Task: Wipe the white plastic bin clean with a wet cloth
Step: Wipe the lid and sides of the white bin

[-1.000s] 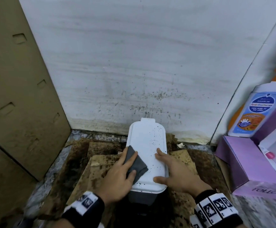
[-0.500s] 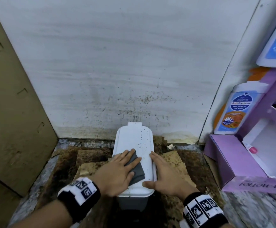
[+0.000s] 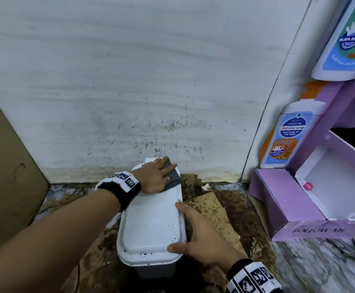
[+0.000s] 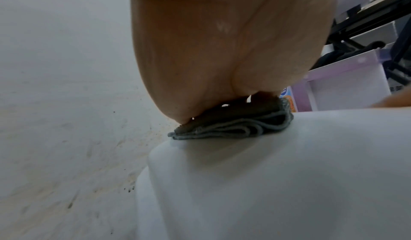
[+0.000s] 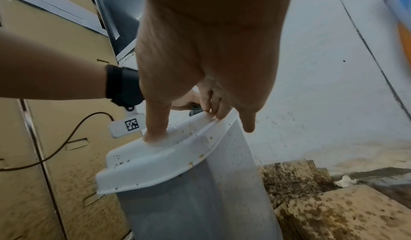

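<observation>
The white plastic bin (image 3: 151, 225) stands on the floor against the wall, lid shut and speckled with dark spots near its front edge. My left hand (image 3: 156, 176) lies flat on a folded grey cloth (image 3: 172, 176) at the lid's far end. In the left wrist view the cloth (image 4: 233, 126) is squashed under my palm on the lid (image 4: 278, 173). My right hand (image 3: 202, 233) steadies the lid's right edge, thumb on top near the front corner. In the right wrist view the thumb presses the lid (image 5: 160, 157) and the fingers (image 5: 219, 110) hook its rim.
Stained cardboard pieces (image 3: 212, 210) cover the floor around the bin. A brown cardboard panel (image 3: 5, 172) stands at the left. At the right sit a purple box (image 3: 295, 208) and body-wash bottles (image 3: 286, 134). The dirty white wall (image 3: 151, 81) is right behind the bin.
My left hand slid the cloth from the lid's near left part up to its far end. The spots on the middle of the lid are gone. My right hand stayed on the right edge.
</observation>
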